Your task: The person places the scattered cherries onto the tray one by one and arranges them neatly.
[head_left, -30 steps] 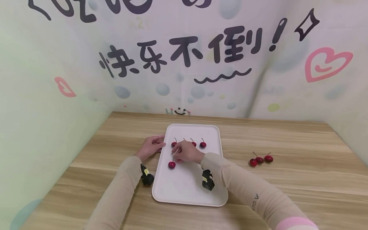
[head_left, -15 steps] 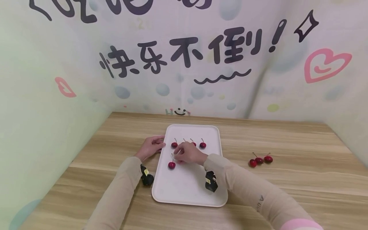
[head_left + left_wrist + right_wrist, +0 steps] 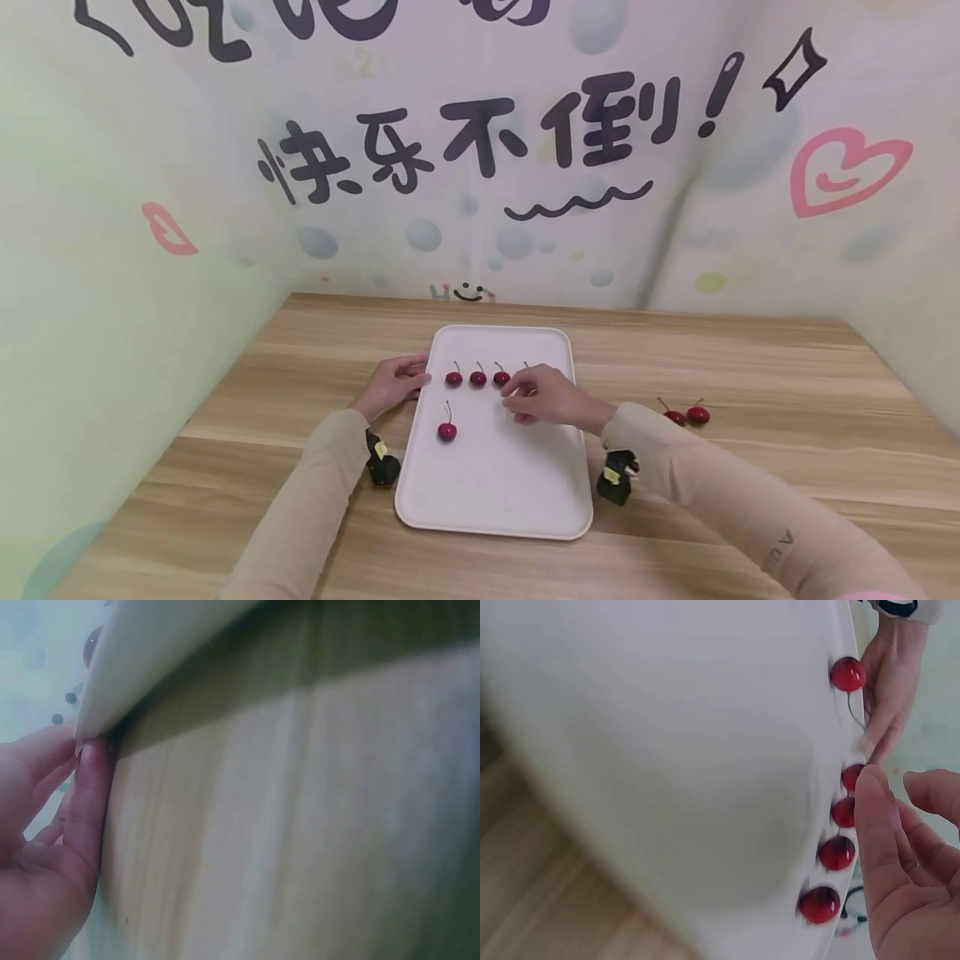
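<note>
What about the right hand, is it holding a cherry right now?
No, in the right wrist view the right hand has its thumb and fingers apart, with nothing between them.

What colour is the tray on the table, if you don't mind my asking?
The tray is plain white; the head view shows it best.

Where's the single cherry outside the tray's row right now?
In the head view, the single cherry lies near the left edge of the white tray, nearer the person than the row, below its leftmost cherry.
</note>
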Tool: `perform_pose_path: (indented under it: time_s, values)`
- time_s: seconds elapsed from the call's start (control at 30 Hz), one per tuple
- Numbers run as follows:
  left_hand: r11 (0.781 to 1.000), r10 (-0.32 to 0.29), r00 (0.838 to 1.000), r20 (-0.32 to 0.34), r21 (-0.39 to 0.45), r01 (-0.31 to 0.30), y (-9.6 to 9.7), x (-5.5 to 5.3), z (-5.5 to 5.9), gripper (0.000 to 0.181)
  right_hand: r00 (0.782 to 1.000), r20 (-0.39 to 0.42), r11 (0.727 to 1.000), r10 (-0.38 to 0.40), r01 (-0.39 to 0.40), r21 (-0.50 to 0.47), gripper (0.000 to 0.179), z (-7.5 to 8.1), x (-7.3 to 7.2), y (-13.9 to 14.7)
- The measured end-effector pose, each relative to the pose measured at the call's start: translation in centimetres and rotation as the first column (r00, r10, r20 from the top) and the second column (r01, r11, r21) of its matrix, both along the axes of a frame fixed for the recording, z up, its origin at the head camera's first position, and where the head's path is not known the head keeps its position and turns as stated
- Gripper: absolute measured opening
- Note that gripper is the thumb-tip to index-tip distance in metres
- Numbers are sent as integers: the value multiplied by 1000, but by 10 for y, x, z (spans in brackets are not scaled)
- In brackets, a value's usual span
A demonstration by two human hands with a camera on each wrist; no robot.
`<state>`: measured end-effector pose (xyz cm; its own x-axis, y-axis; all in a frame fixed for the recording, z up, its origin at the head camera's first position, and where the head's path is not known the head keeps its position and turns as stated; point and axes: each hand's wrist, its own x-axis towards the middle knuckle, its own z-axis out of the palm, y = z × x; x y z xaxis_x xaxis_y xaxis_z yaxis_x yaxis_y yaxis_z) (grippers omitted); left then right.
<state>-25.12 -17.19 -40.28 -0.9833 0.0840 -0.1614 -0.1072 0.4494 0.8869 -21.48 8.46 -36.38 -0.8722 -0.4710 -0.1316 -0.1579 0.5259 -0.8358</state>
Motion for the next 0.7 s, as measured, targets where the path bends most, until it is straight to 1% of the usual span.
perform_pose_path:
  time_s: [0.27,0.5,0.63,0.7]
  values:
    - [1000,1,1000,-9,2,-1,0,0,-1,42,997,-46,997,-62,64,50,20,3,4,49]
    - [999,-10,1000,-13,33,11,0,1,-1,42,991,-99,995,-92,94,19,25,4,9,85]
    - [999,-1,1000,-19,49,1,-2,0,-2,42,985,-127,993,-118,120,9,31,9,10,108]
    - [999,-7,999,-33,46,9,-3,0,-3,42,982,-126,989,-143,145,8,33,13,9,118]
